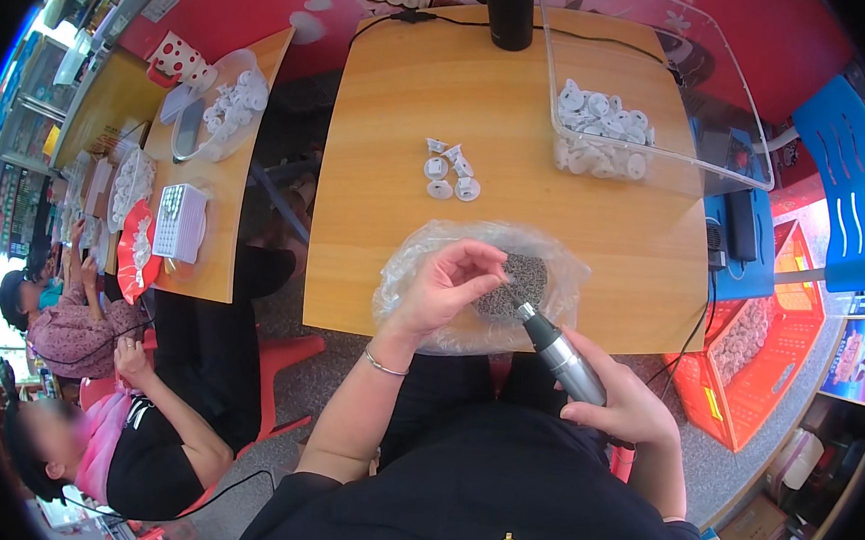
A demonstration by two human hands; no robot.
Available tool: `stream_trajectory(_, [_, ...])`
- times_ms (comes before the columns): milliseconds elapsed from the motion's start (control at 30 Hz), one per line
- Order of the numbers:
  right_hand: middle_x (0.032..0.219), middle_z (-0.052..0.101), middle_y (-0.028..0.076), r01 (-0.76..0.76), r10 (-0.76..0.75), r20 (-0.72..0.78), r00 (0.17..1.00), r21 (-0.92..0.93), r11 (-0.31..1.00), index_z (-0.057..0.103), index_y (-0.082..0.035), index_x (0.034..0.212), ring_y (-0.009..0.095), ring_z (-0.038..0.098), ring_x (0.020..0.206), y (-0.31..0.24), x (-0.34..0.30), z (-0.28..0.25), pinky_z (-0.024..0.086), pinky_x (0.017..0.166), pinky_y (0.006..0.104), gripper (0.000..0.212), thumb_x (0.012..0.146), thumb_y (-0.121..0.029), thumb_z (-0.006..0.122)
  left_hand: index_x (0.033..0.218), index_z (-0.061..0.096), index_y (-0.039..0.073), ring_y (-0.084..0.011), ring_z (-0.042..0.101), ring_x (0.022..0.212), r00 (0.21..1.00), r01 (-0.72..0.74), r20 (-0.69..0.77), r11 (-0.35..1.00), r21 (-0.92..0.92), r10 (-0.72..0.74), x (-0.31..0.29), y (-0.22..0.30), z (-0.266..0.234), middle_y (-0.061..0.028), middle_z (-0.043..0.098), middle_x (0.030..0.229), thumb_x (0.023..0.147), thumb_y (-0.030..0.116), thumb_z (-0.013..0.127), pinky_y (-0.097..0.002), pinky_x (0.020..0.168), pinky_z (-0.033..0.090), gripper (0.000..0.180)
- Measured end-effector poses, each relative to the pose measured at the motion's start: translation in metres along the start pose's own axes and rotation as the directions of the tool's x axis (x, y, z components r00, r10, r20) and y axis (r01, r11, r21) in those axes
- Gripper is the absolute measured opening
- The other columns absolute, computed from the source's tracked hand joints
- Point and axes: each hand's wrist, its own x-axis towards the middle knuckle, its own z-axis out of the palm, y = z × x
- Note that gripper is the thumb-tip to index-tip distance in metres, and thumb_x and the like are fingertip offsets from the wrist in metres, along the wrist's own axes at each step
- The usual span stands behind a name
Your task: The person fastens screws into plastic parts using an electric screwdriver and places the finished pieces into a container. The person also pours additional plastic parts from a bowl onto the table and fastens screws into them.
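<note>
My right hand (pixel 629 396) is wrapped round a silver and black electric screwdriver (pixel 574 370), its tip angled up and to the left. Close to that tip, the fingers of my left hand (pixel 449 283) are pinched together; whatever is between them is too small to make out. Under both hands lies a clear plastic bag (pixel 411 259), spread at the table's near edge. A heap of tiny grey screw-like pieces (pixel 522 274) sits in it. Beyond the bag, several small white plastic parts (pixel 442 167) form a cluster on the wooden table (pixel 394 97).
A clear bin (pixel 661 164) with many white parts stands at the far right, near a dark cylinder (pixel 510 15) and a black cable. An orange crate (pixel 746 377) is on the floor at right. Co-workers (pixel 154 446) sit at a side table (pixel 215 255) on the left.
</note>
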Motion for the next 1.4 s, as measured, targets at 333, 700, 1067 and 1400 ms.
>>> stream_trajectory(333, [0.115, 0.057, 0.022, -0.016, 0.017, 0.006, 1.000, -0.017, 1.000, 0.029, 0.000, 0.144, 0.027, 0.063, 0.096, -0.001, -0.001, -0.002, 0.047, 0.088, 0.0375, 0.083, 0.081, -0.027, 0.074, 0.108, 0.062, 0.002, -0.0101, 0.060, 0.093, 0.998, -0.020, 0.053, 0.998, 0.051, 0.017, 0.002, 0.001, -0.002, -0.0037, 0.064, 0.096, 0.088, -0.003, 0.061, -0.0247, 0.085, 0.048, 0.021])
stream_trajectory(700, [0.127, 0.051, 0.028, 0.014, -0.016, -0.015, 1.000, -0.165, 0.986, 0.031, 0.002, 0.142, 0.041, 0.051, 0.119, 0.002, 0.000, -0.002, 0.041, 0.098, 0.0407, 0.082, 0.080, -0.031, 0.074, 0.114, 0.062, 0.001, -0.0099, 0.063, 0.089, 0.985, 0.065, 0.141, 0.964, 0.258, -0.104, 0.007, 0.014, -0.008, -0.0046, 0.067, 0.093, 0.088, -0.003, 0.061, -0.0240, 0.079, 0.050, 0.026])
stream_trajectory(1067, [0.110, 0.061, 0.015, 0.051, -0.056, -0.035, 0.998, -0.116, 0.992, 0.028, -0.003, 0.146, 0.022, 0.060, 0.097, 0.011, -0.005, -0.006, 0.045, 0.089, 0.0343, 0.088, 0.077, -0.026, 0.077, 0.110, 0.062, 0.000, -0.0121, 0.064, 0.081, 0.977, -0.097, -0.150, 0.939, 0.331, 0.154, 0.015, 0.045, -0.024, -0.0089, 0.067, 0.096, 0.080, -0.003, 0.069, -0.0237, 0.074, 0.052, 0.031])
stream_trajectory(1400, [0.115, 0.056, 0.014, 0.028, -0.030, -0.042, 0.999, -0.051, 0.998, 0.028, -0.003, 0.146, 0.020, 0.059, 0.097, 0.008, -0.005, -0.006, 0.045, 0.089, 0.0342, 0.087, 0.078, -0.025, 0.076, 0.093, 0.061, 0.004, -0.0193, 0.060, 0.070, 0.918, 0.103, -0.147, 0.136, 0.985, 0.368, 0.061, 0.016, -0.061, -0.0086, 0.061, 0.085, 0.076, 0.005, 0.072, -0.0300, 0.061, 0.050, 0.020])
